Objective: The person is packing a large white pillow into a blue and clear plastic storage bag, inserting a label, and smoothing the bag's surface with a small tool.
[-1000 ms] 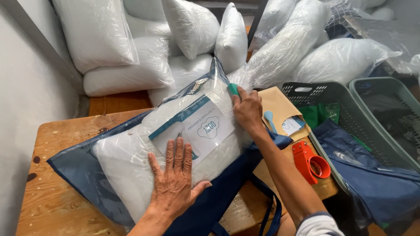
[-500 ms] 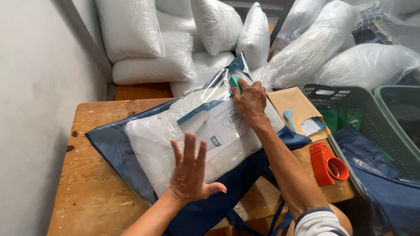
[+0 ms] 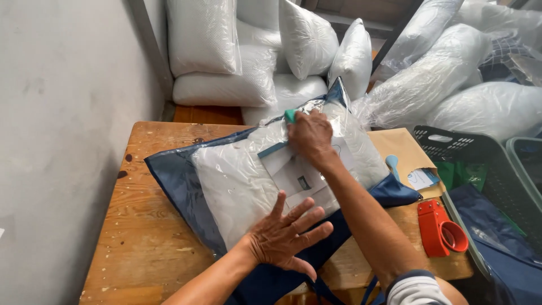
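Observation:
A white pillow in clear plastic wrap (image 3: pixel 237 175) lies on a dark blue bag (image 3: pixel 178 181) spread over a wooden table (image 3: pixel 141 248). A white paper label (image 3: pixel 296 175) sits under the plastic on top of the pillow. My left hand (image 3: pixel 285 237) rests flat, fingers spread, on the pillow's near edge. My right hand (image 3: pixel 309 135) presses on the pillow's far end, fingers closed around a small teal object (image 3: pixel 289 116).
A red tape dispenser (image 3: pixel 443 229) and a brown envelope (image 3: pixel 403 149) with papers lie at the table's right. Dark plastic baskets (image 3: pixel 480 164) stand further right. Several wrapped pillows (image 3: pixel 254 62) are piled behind the table. A grey wall (image 3: pixel 62 113) runs along the left.
My left hand lifted off the pillow, then came down flat on its near edge. My right hand stayed at the far end with the teal object. The view shifted left.

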